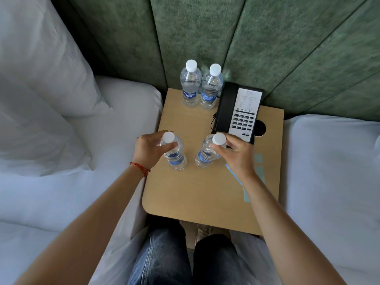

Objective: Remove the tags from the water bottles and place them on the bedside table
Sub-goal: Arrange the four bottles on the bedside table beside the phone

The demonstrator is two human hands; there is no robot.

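Your left hand (149,150) gripped one bottle (173,154) and your right hand (236,155) another bottle (207,155), both standing mid-table (205,192); tags (258,161) lay at 3 o'clock. Next, probably, release them gently.

Green padded wall panels (205,38), white beds (51,161) either side — black telephone (236,114)

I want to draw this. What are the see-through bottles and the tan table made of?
The clear water bottles with white caps look like thin glossy plastic: see-through, ribbed, shiny. The tan bedside table top looks like matte wood or wood-look laminate, judging by its faint grain; I can't tell which.
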